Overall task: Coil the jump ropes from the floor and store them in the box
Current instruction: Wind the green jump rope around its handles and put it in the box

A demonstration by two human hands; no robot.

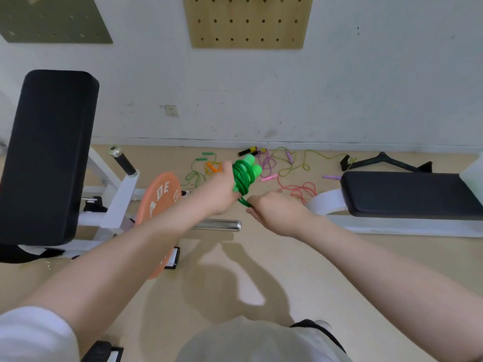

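My left hand (222,189) grips a green jump rope (243,176), its cord coiled in loops around the two green handles, which stick out past my fingers. Just to the right and lower, my right hand (274,210) pinches the loose end of the same green cord below the coil. Several other ropes lie tangled on the floor by the wall: a light green one (194,175), an orange one (213,167), a purple one (266,160), a yellow-green one (305,163), a red one (300,190) and a black-and-yellow handled one (251,150). No box is in view.
A black padded bench back (49,152) on a white frame stands at the left. An orange weight plate (159,199) sits on a chrome bar (219,225). A flat black bench (407,192) lies at the right. A black cable handle (384,162) rests by the wall.
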